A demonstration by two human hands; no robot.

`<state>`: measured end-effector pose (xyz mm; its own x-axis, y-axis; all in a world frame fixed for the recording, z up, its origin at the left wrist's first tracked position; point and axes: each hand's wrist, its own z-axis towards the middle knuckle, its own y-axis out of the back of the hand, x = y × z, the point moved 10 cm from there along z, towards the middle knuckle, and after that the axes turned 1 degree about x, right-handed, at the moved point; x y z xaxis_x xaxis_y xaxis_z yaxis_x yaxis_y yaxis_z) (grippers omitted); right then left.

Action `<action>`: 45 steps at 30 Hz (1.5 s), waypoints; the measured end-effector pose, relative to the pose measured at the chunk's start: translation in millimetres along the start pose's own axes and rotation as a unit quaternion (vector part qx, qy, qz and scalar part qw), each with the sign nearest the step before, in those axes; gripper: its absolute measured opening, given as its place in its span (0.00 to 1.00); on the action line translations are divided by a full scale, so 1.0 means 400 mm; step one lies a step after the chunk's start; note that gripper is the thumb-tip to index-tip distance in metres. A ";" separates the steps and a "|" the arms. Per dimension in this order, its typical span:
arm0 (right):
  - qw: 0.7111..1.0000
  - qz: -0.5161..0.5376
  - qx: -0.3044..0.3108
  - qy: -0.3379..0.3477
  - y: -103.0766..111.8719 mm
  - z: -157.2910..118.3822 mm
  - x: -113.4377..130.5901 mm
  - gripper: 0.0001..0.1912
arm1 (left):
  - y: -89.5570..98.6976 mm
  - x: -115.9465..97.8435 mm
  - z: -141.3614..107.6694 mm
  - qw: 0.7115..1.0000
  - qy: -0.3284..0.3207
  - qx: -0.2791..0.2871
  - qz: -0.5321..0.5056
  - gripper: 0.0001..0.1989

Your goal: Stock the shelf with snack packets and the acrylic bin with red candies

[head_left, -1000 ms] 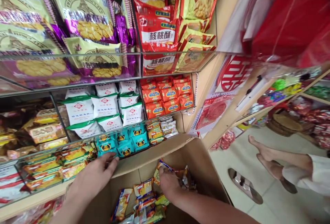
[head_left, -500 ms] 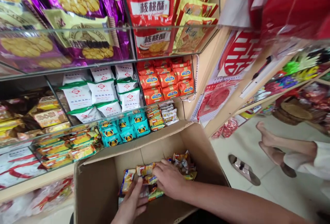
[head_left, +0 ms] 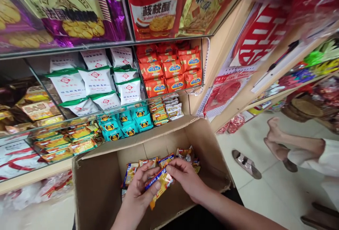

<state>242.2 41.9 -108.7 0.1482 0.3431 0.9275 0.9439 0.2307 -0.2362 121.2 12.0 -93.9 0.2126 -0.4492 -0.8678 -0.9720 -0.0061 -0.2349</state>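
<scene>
Both my hands hold one small yellow-and-blue snack packet (head_left: 163, 183) above the inside of an open cardboard box (head_left: 97, 184). My left hand (head_left: 140, 187) has its thumb on the near side of the packet and its fingers behind. Thumb and fingertips of my right hand (head_left: 185, 175) pinch the packet's upper right end. Below them in the box lie several more snack packets: a blue-and-yellow packet (head_left: 129, 174) at the left and a loose bunch of packets (head_left: 186, 154) at the right. My hands partly cover the middle ones.
Glass-fronted shelves behind the box hold white-and-green packets (head_left: 96, 81), red packets (head_left: 173, 68) and teal packets (head_left: 129, 129). At the right, another person's bare leg (head_left: 299, 140) stretches over the tiled floor, near a sandal (head_left: 246, 164). Red decorations (head_left: 261, 34) hang on the side panel.
My hands have come up from the packets in the box, now with one packet held between them. My view has shifted, so the shelves sit higher in the picture.
</scene>
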 end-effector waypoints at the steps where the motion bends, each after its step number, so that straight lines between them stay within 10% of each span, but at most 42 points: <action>1: 1.000 0.013 -0.023 0.002 0.011 0.001 0.000 0.17 | 0.000 0.014 -0.003 1.000 0.023 -0.006 -0.005 0.25; 15: 0.991 0.127 0.024 -0.019 -0.050 -0.042 -0.009 0.17 | 0.001 0.036 -0.002 0.993 -0.030 -0.110 -0.037 0.19; 32: 0.997 0.027 0.061 0.039 0.009 -0.045 0.073 0.14 | -0.085 -0.013 0.026 0.986 -0.030 0.024 0.160 0.15; 37: 0.987 -0.113 0.030 0.108 0.055 -0.061 0.143 0.15 | -0.058 -0.097 0.004 0.938 -0.148 0.008 0.315 0.15; 41: 0.903 -0.294 -0.134 0.282 0.182 -0.088 0.361 0.17 | 0.013 -0.328 -0.062 0.756 -0.355 -0.114 0.539 0.12; 45: 0.695 -0.626 -0.142 0.324 0.191 -0.021 0.524 0.08 | 0.130 -0.447 -0.003 0.659 -0.290 -0.183 0.669 0.18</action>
<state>347.9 123.6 70.2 -0.8270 -0.4677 0.3120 0.4593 -0.2421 0.8547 32.7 90.8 49.6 -0.9607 0.1458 -0.2363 -0.2638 -0.2139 0.9406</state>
